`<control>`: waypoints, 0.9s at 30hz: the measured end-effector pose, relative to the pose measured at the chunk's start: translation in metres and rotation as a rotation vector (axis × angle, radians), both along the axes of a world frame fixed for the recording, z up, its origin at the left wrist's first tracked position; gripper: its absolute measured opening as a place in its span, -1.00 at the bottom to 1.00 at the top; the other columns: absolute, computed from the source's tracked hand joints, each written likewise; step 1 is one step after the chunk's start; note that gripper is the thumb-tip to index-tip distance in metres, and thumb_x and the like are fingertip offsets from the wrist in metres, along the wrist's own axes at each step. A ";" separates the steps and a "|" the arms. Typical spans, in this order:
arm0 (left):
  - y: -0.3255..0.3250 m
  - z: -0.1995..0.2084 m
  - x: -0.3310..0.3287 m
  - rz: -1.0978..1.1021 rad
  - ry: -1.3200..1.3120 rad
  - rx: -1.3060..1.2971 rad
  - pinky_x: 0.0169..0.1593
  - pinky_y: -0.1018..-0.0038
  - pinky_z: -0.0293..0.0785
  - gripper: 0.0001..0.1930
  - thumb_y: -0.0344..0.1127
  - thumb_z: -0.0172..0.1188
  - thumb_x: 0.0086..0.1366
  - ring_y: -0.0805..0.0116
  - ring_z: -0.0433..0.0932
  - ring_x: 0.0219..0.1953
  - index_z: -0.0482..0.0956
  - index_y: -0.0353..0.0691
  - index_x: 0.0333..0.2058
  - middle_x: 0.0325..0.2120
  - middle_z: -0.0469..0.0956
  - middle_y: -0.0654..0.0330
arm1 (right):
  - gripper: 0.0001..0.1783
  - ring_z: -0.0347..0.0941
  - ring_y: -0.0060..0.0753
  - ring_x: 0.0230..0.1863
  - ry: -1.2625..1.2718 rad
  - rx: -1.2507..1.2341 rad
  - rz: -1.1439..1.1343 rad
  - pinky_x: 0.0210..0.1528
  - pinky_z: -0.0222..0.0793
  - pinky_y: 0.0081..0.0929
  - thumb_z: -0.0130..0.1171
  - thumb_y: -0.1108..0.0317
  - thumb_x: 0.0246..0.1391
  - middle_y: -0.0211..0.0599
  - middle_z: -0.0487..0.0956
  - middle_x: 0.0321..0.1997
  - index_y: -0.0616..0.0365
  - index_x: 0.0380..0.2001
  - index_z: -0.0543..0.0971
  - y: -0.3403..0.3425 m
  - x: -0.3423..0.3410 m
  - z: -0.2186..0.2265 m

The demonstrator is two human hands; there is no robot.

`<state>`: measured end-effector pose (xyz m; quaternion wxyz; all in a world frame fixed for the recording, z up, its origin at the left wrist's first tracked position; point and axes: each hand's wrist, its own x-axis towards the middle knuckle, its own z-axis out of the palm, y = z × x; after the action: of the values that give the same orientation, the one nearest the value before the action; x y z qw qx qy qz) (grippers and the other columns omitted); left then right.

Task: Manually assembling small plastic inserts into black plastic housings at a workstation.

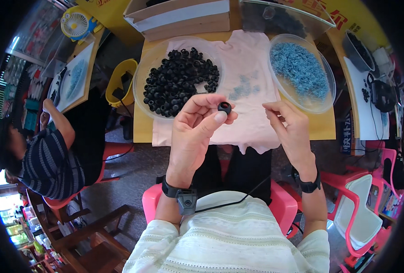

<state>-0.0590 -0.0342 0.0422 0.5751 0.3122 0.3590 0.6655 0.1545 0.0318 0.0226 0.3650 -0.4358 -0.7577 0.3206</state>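
Ring, black and rounded, sits near the frame's middle, clamped between thumb and fingers of your left hand, its opening turned up, presumably so you can see inside. Your right hand hangs apart from it, thumb and forefinger nearly together; whether they pinch anything tiny, I cannot tell. Beyond, pink cloth probably stops loose blue pieces from rolling; heaped black pieces, upper centre-left, and a blue-filled tray, upper right, seem set for easy reach.
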 end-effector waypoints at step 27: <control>-0.010 -0.005 0.040 -0.195 0.062 -0.021 0.02 0.52 0.54 -0.73 -0.59 0.23 0.27 0.45 0.59 -0.12 0.50 -0.42 -0.05 -0.17 0.58 0.15 | -0.82 0.56 -0.57 -0.31 0.414 -0.100 0.129 -0.36 0.46 -0.69 0.32 0.61 0.02 -0.30 0.61 -0.27 0.23 -0.25 0.68 -0.027 0.005 0.040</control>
<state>-0.0186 -0.0438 0.0376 0.6290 0.3601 0.3517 0.5924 0.1592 0.0048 0.0626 0.4694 -0.3290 -0.6760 0.4631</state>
